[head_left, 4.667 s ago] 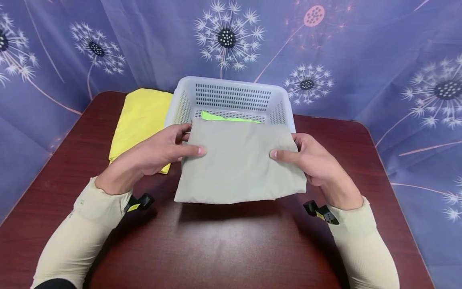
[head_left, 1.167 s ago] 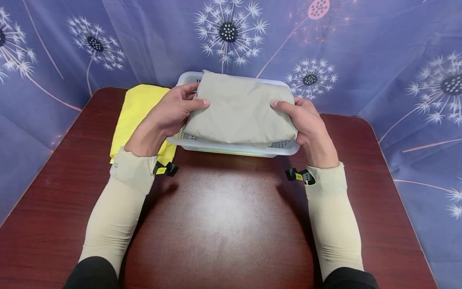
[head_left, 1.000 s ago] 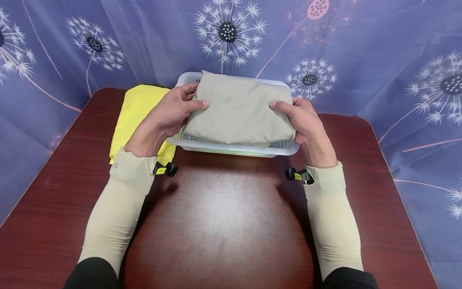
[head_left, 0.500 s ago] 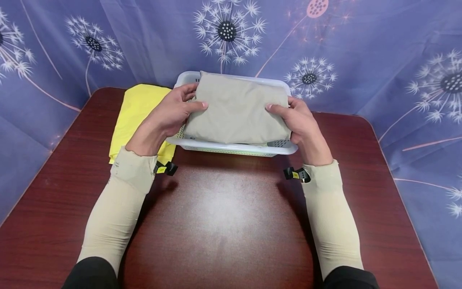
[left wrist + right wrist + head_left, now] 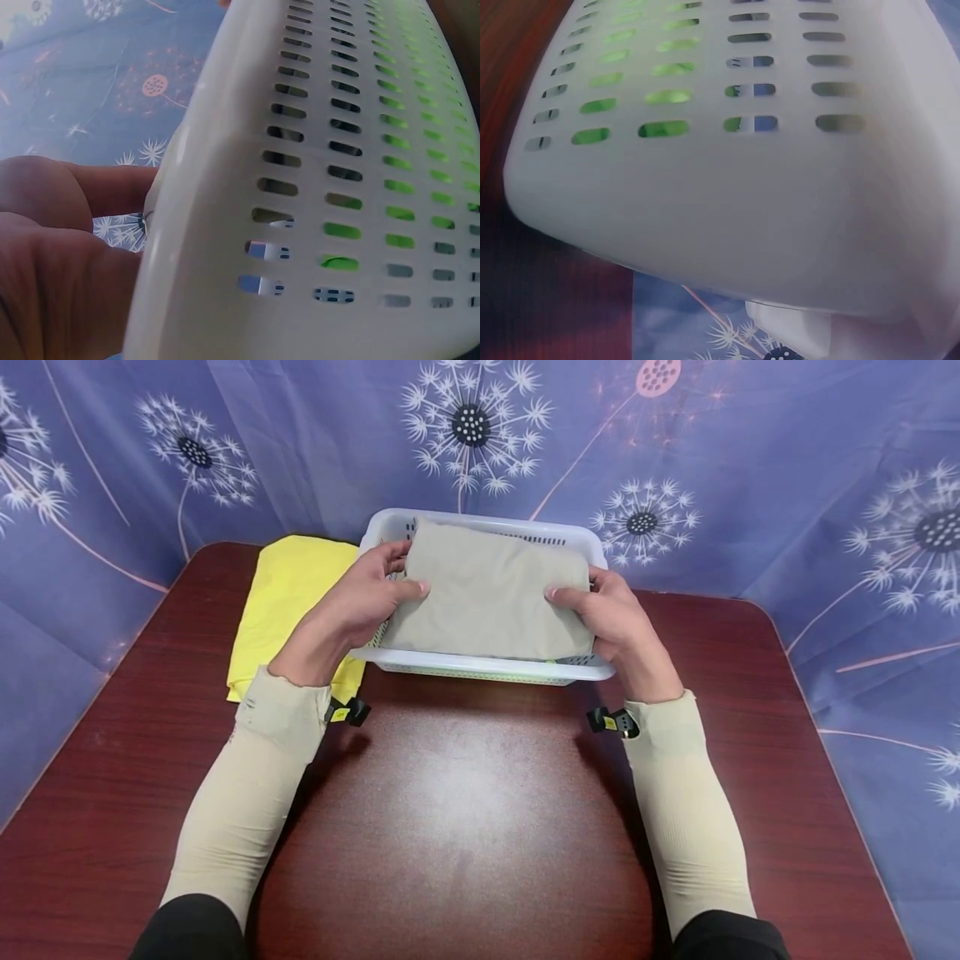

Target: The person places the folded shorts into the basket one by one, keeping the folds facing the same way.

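Observation:
A folded grey-beige cloth [image 5: 487, 597] lies level within the rim of a white slotted plastic basket [image 5: 491, 666]. At its left end my left hand [image 5: 363, 597] holds it, thumb on top and fingers at the edge. My right hand [image 5: 615, 614] grips the opposite end the same way, its other fingers partly hidden by the cloth and basket. Bright green material [image 5: 341, 230] shows through the basket's slots in the left wrist view, below the grey-beige cloth. The right wrist view shows the basket wall [image 5: 682, 195] close up, without the hand.
A folded yellow cloth [image 5: 281, 610] lies on the dark red wooden table [image 5: 465, 827], left of the basket and partly behind my left forearm. A blue curtain with dandelion prints [image 5: 337, 435] hangs right behind the basket.
Both hands have carried the grey-beige cloth from in front of the basket to over it, then lowered it inside the rim. The right hand has shifted slightly left; more of the back rim shows.

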Demonstrator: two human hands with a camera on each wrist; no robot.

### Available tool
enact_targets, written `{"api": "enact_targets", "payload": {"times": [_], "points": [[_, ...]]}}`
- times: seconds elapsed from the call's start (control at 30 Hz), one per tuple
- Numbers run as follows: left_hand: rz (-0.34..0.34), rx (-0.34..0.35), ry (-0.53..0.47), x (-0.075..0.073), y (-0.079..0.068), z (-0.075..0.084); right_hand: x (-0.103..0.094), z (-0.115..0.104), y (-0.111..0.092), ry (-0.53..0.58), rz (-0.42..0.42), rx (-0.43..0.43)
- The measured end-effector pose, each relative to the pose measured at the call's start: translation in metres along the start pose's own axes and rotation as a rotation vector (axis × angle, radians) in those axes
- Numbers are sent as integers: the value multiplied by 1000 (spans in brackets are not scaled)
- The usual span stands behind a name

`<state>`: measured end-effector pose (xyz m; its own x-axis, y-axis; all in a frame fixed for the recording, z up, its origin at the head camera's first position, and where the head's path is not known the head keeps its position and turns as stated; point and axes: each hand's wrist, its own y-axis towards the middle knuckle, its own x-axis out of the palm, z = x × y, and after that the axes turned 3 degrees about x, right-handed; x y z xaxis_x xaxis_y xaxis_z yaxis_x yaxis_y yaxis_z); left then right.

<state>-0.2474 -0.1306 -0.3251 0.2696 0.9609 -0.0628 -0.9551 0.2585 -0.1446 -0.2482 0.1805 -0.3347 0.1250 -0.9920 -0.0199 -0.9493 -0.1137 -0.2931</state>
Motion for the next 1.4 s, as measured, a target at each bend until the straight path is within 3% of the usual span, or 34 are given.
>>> {"api": "enact_targets", "payload": {"times": [0.33,0.6,0.87,1.1,1.4], "points": [[-2,-23,109,0,1,-6,3,4,1,-84,-18,11],[-37,-4,128,-1,4,-13,5,4,3,-191,-28,5],[-51,-33,175,0,2,-14,10,8,3,-251,-22,-16],[-61,-7,255,-2,3,-16,11,9,4,-347,3,-5],[-72,-46,260,-2,3,-18,13,11,4,-394,20,14]]}}
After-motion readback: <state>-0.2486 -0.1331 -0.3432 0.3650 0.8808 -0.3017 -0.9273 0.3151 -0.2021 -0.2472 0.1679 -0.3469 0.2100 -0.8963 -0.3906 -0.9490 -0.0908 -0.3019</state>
